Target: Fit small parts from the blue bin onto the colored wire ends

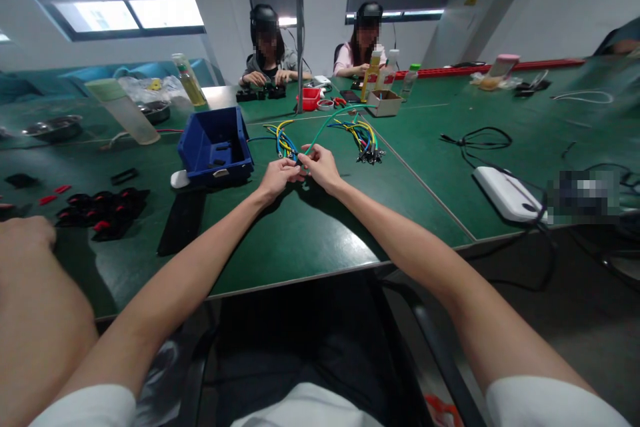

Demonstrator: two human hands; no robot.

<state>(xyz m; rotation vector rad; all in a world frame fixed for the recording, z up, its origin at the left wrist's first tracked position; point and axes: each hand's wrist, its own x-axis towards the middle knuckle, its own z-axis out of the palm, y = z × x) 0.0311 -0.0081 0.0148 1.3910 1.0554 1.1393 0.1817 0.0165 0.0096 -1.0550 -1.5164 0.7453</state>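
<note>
My left hand [281,177] and my right hand [321,167] meet above the green table, fingertips almost together. Pinched in my right hand is a green wire [327,121], which arcs up and away to the right. A small black piece [299,161] shows between the hands at the wire's near end, held by my left fingers; its exact shape is too small to make out. Just behind my hands lies a bundle of blue, yellow and green wires [284,140]. Further right rests a second bundle [364,140] with dark ends and metal lugs.
A blue bin [216,147] with small black parts stands left of my hands, near a black phone-like slab [183,220]. Black parts [103,210] and another person's arm [40,293] are at far left. A white power bank-like box [507,193] lies right. Two people sit opposite.
</note>
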